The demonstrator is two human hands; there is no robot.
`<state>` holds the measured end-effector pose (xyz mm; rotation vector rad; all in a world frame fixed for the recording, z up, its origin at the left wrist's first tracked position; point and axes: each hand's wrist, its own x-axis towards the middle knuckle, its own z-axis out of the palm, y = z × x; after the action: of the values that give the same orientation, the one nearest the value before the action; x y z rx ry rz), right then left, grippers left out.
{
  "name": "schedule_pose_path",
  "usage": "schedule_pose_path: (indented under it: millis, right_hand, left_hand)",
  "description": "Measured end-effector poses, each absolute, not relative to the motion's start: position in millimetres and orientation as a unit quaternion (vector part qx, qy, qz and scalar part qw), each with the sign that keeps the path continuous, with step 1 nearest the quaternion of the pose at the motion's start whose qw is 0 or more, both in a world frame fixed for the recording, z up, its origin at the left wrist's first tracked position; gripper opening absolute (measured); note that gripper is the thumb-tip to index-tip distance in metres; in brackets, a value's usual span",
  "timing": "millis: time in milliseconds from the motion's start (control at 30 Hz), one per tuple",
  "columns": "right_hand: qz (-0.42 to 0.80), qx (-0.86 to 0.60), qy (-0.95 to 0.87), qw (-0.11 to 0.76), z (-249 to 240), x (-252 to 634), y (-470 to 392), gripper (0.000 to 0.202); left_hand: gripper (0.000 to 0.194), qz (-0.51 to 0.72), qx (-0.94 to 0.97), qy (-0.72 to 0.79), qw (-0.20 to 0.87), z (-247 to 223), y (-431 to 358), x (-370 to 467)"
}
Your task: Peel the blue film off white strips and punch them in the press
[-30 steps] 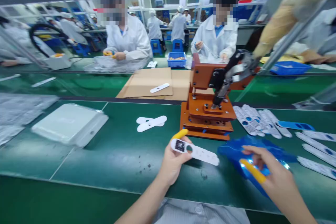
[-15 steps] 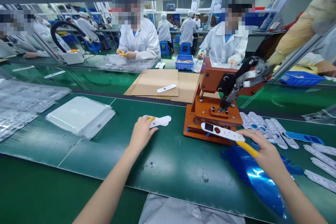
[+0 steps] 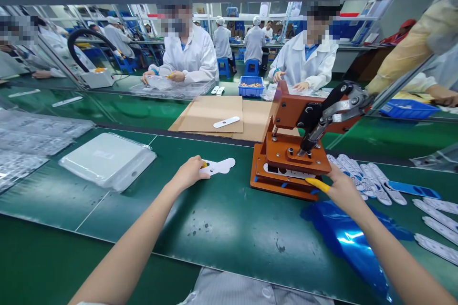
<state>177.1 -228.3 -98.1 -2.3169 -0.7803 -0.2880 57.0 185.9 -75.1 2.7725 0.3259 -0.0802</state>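
White strip [image 3: 288, 172] in orange press [image 3: 282, 147], green bench [image 3: 236, 221]
Right hand [image 3: 341, 190] grips strip's right end, left hand [image 3: 189, 172] touches overlapping white pieces [image 3: 222, 167], blue film [image 3: 345, 233] lies near press

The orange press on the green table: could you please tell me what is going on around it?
The person's right hand is at the right end of a white strip, which is inside the gap of the orange press. The left hand is at some overlapping plain white strips on the green table; whether it grips one is hard to tell. Blue film lies in front and to the right of the press.
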Motion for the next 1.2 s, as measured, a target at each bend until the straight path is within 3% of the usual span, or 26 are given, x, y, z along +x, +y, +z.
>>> schedule_pose_path:
  millis: [167, 300, 400, 567, 667, 833, 1033, 1200]
  right_hand:
    - [-0.073, -0.886, -0.286, 0.358, -100, 178, -226, 0.043]
    - [-0.13, -0.879, -0.242, 0.39, -102, 160, -231, 0.04]
    - [-0.194, -0.868, -0.182, 0.42, -102, 123, -230, 0.03]
    - [-0.025, -0.836, -0.274, 0.475, -93, 71, -211, 0.048]
    - [-0.019, -0.851, -0.266, 0.453, -87, 69, -208, 0.041]
    - [-0.055, -0.855, -0.27, 0.439, -88, 83, -224, 0.038]
    - [-0.154, -0.86, -0.257, 0.414, -100, 131, -242, 0.037]
    - [-0.127, -0.856, -0.275, 0.419, -103, 163, -228, 0.044]
  left_hand:
    - [0.039, 0.033, 0.966, 0.124, 0.223, -66, 179, 42]
    - [0.043, 0.075, 0.904, 0.171, 0.384, -43, 155, 24]
    - [0.042, 0.025, 0.877, 0.133, 0.461, -33, 119, 17]
    - [0.041, -0.088, 0.846, 0.018, 0.525, -43, 56, 34]
    - [0.04, -0.12, 0.82, -0.021, 0.56, -48, 35, 46]
    - [0.042, -0.114, 0.826, -0.041, 0.551, -50, 28, 56]
    - [0.03, 0.148, 0.877, 0.013, 0.458, -66, 44, 70]
    - [0.035, 0.167, 0.886, -0.064, 0.427, -84, 44, 79]
